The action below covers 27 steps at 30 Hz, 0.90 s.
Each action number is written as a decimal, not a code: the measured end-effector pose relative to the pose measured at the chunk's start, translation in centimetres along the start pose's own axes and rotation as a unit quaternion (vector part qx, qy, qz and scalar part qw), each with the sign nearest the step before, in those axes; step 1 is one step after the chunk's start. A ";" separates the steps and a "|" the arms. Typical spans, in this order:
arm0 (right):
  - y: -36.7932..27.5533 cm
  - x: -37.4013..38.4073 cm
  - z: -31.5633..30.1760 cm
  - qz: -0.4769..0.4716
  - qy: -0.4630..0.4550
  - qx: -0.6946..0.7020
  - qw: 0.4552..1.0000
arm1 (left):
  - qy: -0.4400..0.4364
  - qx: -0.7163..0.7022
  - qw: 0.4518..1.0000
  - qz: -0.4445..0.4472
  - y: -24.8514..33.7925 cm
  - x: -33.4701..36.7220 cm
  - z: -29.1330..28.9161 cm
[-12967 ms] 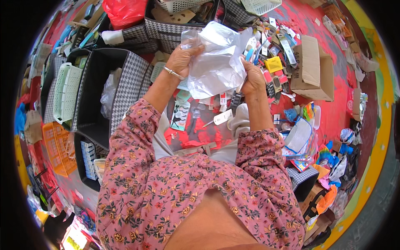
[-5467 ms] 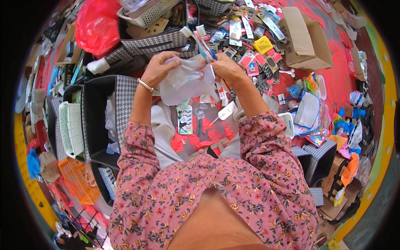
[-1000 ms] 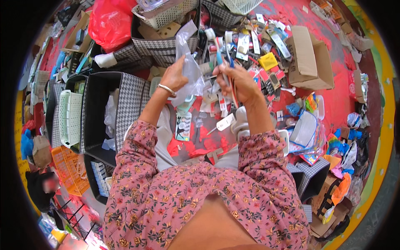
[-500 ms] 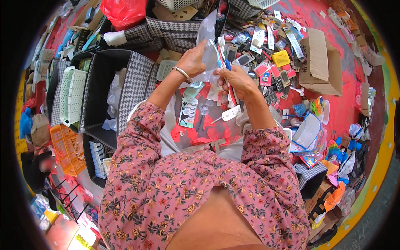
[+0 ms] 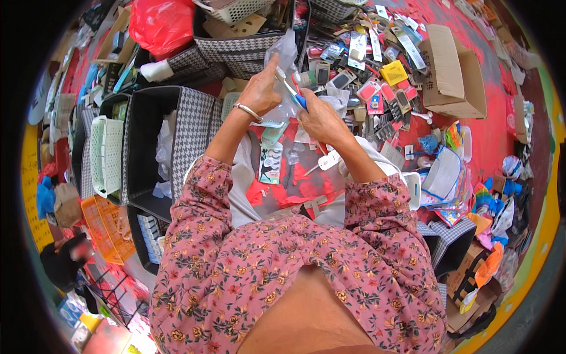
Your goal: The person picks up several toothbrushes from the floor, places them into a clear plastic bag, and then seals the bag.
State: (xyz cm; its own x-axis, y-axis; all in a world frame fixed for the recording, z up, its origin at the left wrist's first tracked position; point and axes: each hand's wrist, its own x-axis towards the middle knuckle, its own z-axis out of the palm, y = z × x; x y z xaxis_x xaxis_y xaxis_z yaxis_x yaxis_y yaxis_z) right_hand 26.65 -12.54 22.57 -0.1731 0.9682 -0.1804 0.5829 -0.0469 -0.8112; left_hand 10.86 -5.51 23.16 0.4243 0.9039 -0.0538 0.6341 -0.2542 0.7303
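My left hand (image 5: 261, 95), with a bracelet at its wrist, grips a clear plastic bag (image 5: 284, 50) that hangs upward and around its fingers. In my right hand (image 5: 324, 120) are several toothbrushes (image 5: 292, 91), one blue and white, another with red on it. Their bristle heads point up and left, at the bag beside my left fingers. Whether the heads are inside the bag or in front of it, I cannot tell. Below my hands lie a white tag (image 5: 328, 160) and a carded pack (image 5: 270, 163).
Houndstooth fabric bins (image 5: 194, 121) stand at the left, beside a pale green basket (image 5: 107, 156) and an orange crate (image 5: 109, 230). A red bag (image 5: 162, 26) sits at the far left. Many small packaged goods (image 5: 377, 97) cover the red ground near a cardboard box (image 5: 451, 71).
My right hand has moved left and slightly down, tilting the toothbrush heads left to the plastic bag. My left hand still holds the bag, a little lower and further left.
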 end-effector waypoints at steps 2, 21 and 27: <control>0.3 0.4 0.0 0.005 0.016 0.040 0.999 | 0.049 0.003 0.999 0.017 -0.3 0.2 0.3; -2.3 0.1 -1.5 0.210 -0.050 0.439 0.872 | 0.028 0.078 0.992 0.096 -0.4 0.1 1.1; -1.7 0.5 -2.7 0.206 -0.042 0.559 0.802 | 0.020 0.089 0.993 0.080 -1.4 0.4 1.5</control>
State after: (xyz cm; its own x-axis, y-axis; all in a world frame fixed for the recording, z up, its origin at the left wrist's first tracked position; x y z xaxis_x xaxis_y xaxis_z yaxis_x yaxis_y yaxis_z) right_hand 27.74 -11.26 25.38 -0.2285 0.7967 -0.5594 -0.4629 -0.5945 -0.6575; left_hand 11.14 -5.33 21.09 0.5048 0.8593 0.0829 0.6667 -0.4491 0.5949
